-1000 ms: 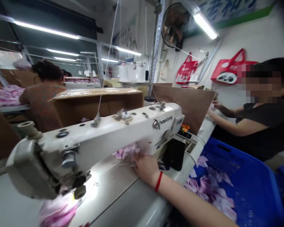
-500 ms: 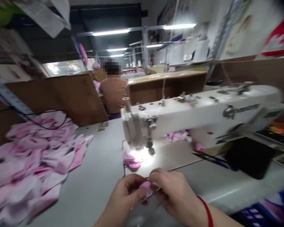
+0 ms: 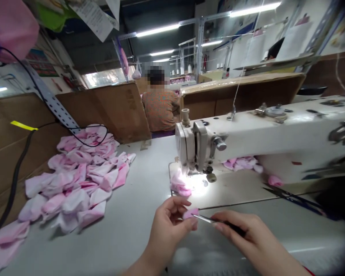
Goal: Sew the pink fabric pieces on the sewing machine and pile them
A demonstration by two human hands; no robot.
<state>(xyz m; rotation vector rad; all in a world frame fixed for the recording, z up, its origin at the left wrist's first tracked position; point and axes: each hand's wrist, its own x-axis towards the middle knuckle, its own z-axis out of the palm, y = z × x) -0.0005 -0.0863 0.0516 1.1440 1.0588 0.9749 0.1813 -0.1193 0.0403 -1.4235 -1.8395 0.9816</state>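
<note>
A small pink fabric piece point(image 3: 190, 213) sits pinched at the fingertips of the left hand point(image 3: 169, 234), its fingers point(image 3: 176, 203) curled together on the piece, just in front of the sewing machine. The right hand point(image 3: 235, 234) has its fingers point(image 3: 221, 220) closed on the black grip of a slim steel-tipped tool point(image 3: 204, 219), and the tip reaches the edge of the pink piece, so the two hands stand close together with only the tool between them. Both hands hover over the pale grey surface point(image 3: 138, 222), with open room on either side. Beyond them, a pink fabric piece point(image 3: 179, 184) lies under the lit presser foot point(image 3: 210, 177) of the white sewing machine point(image 3: 276, 130). Long dark-handled scissors point(image 3: 293, 199) lie on the surface to the right. More pink scraps point(image 3: 241, 163) sit behind the machine arm. A loose heap of pink fabric pieces point(image 3: 77, 180) spreads across the left of the surface, against cardboard partitions point(image 3: 117, 111), beyond which a co-worker point(image 3: 161, 109) in a patterned orange top sits.
</note>
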